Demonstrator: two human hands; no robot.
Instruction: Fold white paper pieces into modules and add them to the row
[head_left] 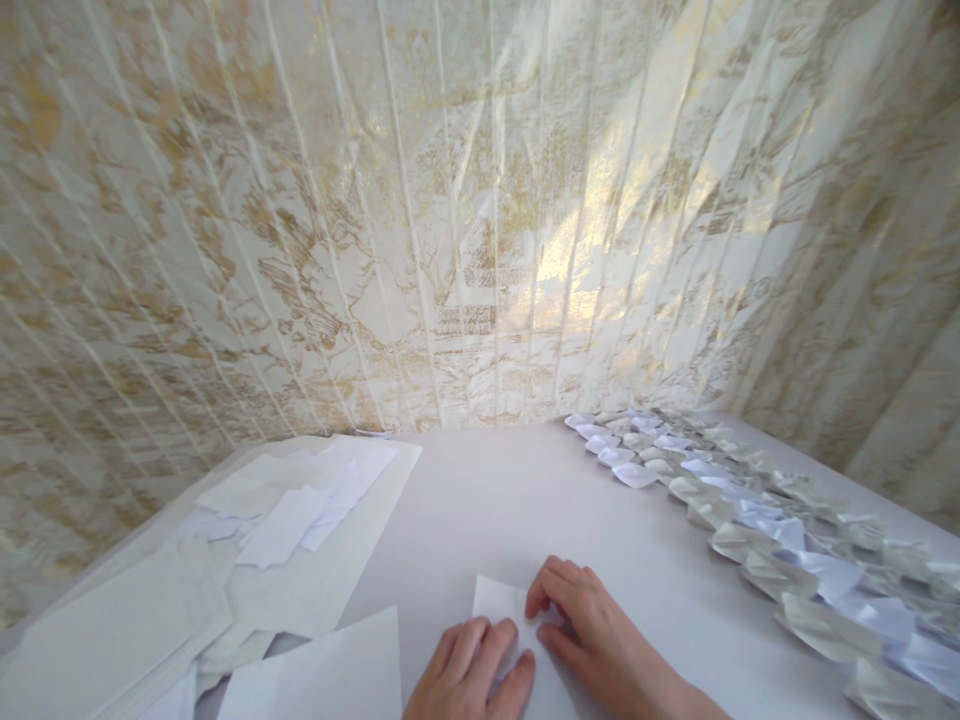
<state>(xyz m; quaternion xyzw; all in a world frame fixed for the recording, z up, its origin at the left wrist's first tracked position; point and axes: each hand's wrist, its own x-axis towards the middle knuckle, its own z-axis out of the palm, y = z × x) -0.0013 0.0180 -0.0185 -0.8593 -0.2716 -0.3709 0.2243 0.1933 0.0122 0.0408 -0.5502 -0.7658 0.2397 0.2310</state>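
Note:
A small white sheet of paper [499,602] lies on the white table [495,500] near the front edge. My left hand [469,672] rests on its near part with the fingers curled and pressed down on it. My right hand [592,630] comes in from the right, its fingertips bent and pressing the paper's right edge. Most of the sheet is hidden under both hands.
Loose white paper sheets [285,520] are piled on the left of the table, one large sheet [322,675] by my left hand. Several folded paper boats [757,520] in white and pale gold lie in rows on the right. A gold-patterned curtain [450,200] hangs behind.

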